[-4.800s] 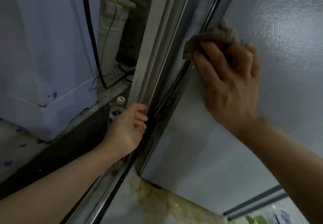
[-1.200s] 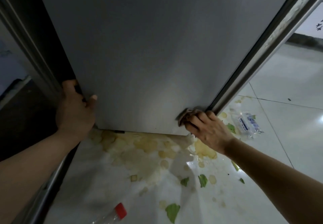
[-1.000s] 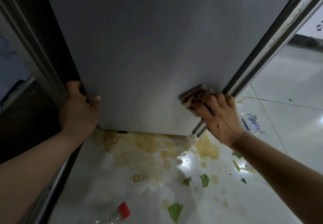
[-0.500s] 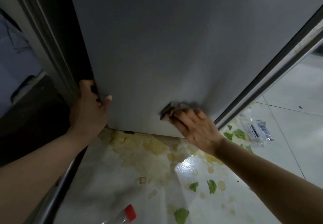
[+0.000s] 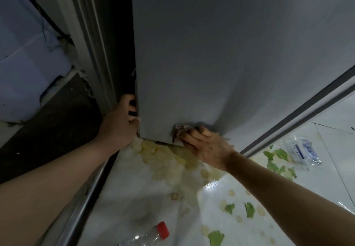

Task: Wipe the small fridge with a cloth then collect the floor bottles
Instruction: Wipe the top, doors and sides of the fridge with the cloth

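Right grip (image 5: pixel 206 146) presses cloth (image 5: pixel 178 130) on fridge (image 5: pixel 221 63); left grip (image 5: pixel 120 124) clutches fridge corner.

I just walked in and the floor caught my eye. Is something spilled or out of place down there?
Yes. A yellowish spill spreads over the white floor below the fridge. Green leaf scraps lie scattered, a red-capped bottle lies on its side, and a plastic packet sits further right.
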`<control>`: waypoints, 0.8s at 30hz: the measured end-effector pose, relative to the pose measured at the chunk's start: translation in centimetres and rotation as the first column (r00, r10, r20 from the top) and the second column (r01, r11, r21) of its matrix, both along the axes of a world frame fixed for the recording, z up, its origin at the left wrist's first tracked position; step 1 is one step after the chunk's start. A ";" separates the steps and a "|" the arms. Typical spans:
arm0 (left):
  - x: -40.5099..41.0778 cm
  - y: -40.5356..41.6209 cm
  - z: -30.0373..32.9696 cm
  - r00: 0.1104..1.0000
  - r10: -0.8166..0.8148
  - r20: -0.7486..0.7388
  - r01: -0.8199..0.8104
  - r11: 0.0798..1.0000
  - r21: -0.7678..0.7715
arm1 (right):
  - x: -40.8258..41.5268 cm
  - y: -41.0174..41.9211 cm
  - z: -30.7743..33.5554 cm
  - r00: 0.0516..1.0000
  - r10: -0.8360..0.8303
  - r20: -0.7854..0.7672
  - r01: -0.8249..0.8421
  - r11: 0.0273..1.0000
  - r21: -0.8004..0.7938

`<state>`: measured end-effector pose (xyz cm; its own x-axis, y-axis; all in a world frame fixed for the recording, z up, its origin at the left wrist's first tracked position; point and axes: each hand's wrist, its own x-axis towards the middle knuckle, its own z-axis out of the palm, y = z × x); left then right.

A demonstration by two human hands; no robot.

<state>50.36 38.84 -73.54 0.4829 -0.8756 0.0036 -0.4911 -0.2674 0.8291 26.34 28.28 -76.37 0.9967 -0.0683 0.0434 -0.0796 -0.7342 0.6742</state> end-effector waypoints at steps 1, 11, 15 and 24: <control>0.3 0.2 0.0 1.000 -0.015 -0.005 0.015 1.000 0.008 | 0.2 -0.1 1.0 0.995 0.020 0.097 -0.019 1.000 -0.010; 2.0 1.0 -0.9 0.994 -0.104 -0.014 0.105 0.992 0.074 | 3.4 0.1 -2.4 0.991 -0.006 0.132 0.008 1.000 -0.012; 2.8 2.1 -0.7 0.987 -0.156 0.021 0.154 0.984 0.095 | 5.4 0.9 -3.3 0.998 -0.012 -0.055 0.012 1.000 0.013; 4.8 3.8 -2.2 0.998 -0.056 0.032 0.052 0.993 0.105 | 9.5 1.7 3.4 0.891 0.063 0.450 -0.065 0.998 -0.010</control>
<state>55.16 42.60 -75.74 0.4363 -0.8968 -0.0731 -0.5351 -0.3239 0.7802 35.83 29.94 -72.98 0.8728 -0.0064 0.4880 -0.3263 -0.7513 0.5736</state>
